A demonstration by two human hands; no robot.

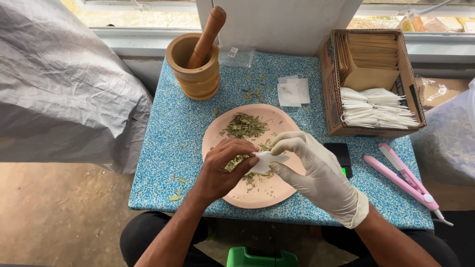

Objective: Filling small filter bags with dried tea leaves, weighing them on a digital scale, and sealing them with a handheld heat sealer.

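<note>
Pink plate (pixel 284 118) on the blue speckled table (pixel 163 143), seen from my head camera: this is where I am working. My left hand (pixel 222 170), bare, has its fingertips pressed together on a pinch of dried green leaves (pixel 236 161) at the mouth of a small white paper bag (pixel 267 160). My right hand (pixel 316 170), in a white glove, pinches that bag by its edge between thumb and fingers, just above the plate's middle. More leaves (pixel 245 126) lie heaped on the plate's far side.

I judge this to be the filling step, with the bag only partly loaded. The next move calls for a steady right hand holding the mouth open while the left eases its pinch in without scattering.

Farther off stand a wooden mortar (pixel 193 66) with its pestle (pixel 208 35), a cardboard box (pixel 371 81) of bags, a pink sealing iron (pixel 403 175) and a small black scale (pixel 339 155).
</note>
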